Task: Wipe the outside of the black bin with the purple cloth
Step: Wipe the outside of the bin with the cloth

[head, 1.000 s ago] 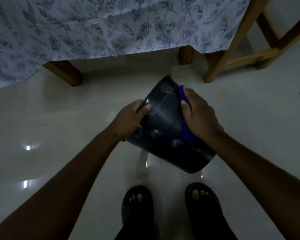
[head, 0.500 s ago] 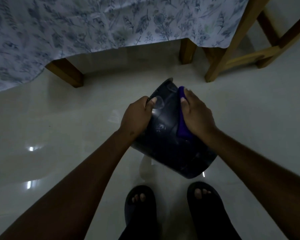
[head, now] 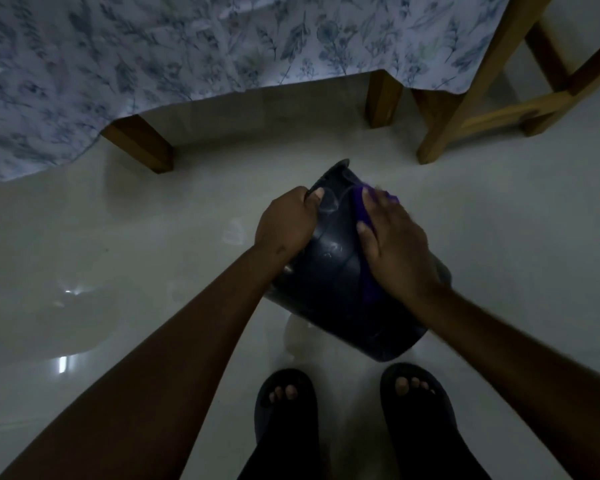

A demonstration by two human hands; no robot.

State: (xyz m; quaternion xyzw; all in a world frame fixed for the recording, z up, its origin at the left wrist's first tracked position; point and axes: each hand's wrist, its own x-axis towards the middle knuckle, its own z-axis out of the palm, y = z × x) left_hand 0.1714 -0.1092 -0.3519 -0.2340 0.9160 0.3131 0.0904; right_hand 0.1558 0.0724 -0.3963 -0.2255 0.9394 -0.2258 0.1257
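One black bin (head: 340,289), tipped over on its side and held up off the floor (head: 153,271), just in front of the person's feet. Can't tell which end is the mouth, light's too dim. Its dark wall faces up w/ a few pale smears on it.

Two hands on it. Left hand (head: 286,221) is curled round the far-left edge of the bin, fingers wrapped and thumb on the outer wall, so clamped on the bin. Right hand (head: 392,247) lies flat on the bin's upper right side, fingers together and stretched fwd, pressing one purple cloth (head: 366,282) against the wall. The cloth shows as a strip along the inner edge of that hand, plus a bit poking out past the fingertips. Rest of it is hidden under the palm.

Two feet in two dark slippers (head: 286,420), toes showing, right below the bin.

Behind: one counter covered w/ a leaf-print cloth (head: 187,57) hanging low, two wooden legs (head: 139,143) showing under it. To the right, one wooden chair or stool frame (head: 465,98), partly cut off. Floor is pale and glossy, a couple of light glints at the left.
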